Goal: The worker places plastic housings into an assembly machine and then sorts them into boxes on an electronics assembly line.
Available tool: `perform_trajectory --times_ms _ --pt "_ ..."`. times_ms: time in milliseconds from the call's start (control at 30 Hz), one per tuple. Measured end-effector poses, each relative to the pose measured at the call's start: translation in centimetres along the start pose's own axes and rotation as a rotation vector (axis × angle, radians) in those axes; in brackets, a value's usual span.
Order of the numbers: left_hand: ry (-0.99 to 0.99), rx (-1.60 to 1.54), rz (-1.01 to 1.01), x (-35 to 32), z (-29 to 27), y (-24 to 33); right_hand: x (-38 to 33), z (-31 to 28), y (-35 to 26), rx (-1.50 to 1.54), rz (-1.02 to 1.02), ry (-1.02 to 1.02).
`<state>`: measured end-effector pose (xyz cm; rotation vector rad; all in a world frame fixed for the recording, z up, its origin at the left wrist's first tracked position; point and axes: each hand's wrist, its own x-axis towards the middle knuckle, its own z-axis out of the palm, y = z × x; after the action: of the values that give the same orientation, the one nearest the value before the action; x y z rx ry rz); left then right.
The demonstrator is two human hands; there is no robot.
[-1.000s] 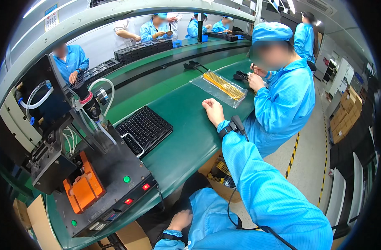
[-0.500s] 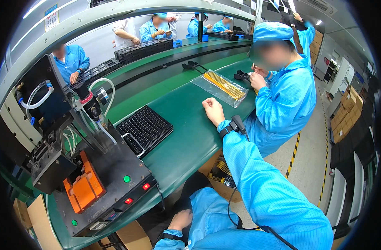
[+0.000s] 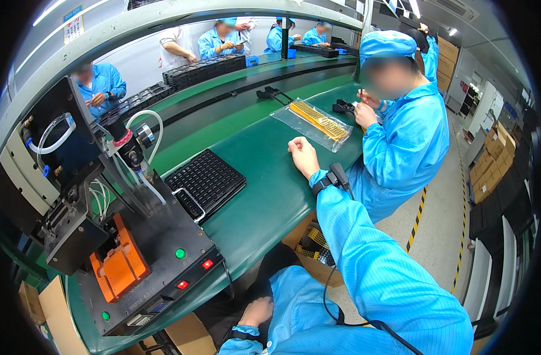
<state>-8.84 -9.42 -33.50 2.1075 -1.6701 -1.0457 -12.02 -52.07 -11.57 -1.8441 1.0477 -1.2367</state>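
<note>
My right hand (image 3: 303, 157) rests on the green tabletop (image 3: 264, 195), its fingers curled in and nothing visible in them. A black strap with a small dark device (image 3: 335, 176) circles that wrist. Down in my lap, my left hand (image 3: 257, 312) lies on my dark-clad thigh, fingers laid along it and holding nothing I can see. Left of my right hand sits a black compartment tray (image 3: 206, 180). Beyond the hand, a clear plastic bag (image 3: 339, 142) lies under yellow grid strips (image 3: 318, 119). The black press machine (image 3: 146, 260) with an orange fixture (image 3: 120, 260) stands at the left.
A co-worker in blue (image 3: 400, 130) handles a small part at the right end of the table. Cartons (image 3: 309, 254) stand below the table edge. A conveyor (image 3: 223, 118) runs behind, with stacked black trays (image 3: 202, 72) and more workers beyond. A cable hangs from my wrist.
My hands stay where they were. At the far left, a co-worker's hands have come up in front of the chest. The person at the back right has shifted a raised arm.
</note>
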Motion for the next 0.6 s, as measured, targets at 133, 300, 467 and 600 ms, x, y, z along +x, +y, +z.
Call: perform_trajectory --times_ms 133,300,467,600 --pt "0.000 -0.005 -0.008 -0.1 -0.1 0.1 -0.3 0.0 -0.8 0.009 0.017 -0.002" --pt "-0.005 0.003 -0.001 -0.1 -0.1 0.3 0.1 -0.2 0.2 -0.023 -0.014 -0.003" --pt "-0.001 0.000 0.004 -0.1 -0.1 0.2 -0.2 -0.4 -0.4 -0.030 -0.021 -0.016" --pt "-0.006 -0.005 0.003 -0.1 -0.1 0.2 -0.2 -0.6 -0.6 -0.046 -0.019 -0.059"
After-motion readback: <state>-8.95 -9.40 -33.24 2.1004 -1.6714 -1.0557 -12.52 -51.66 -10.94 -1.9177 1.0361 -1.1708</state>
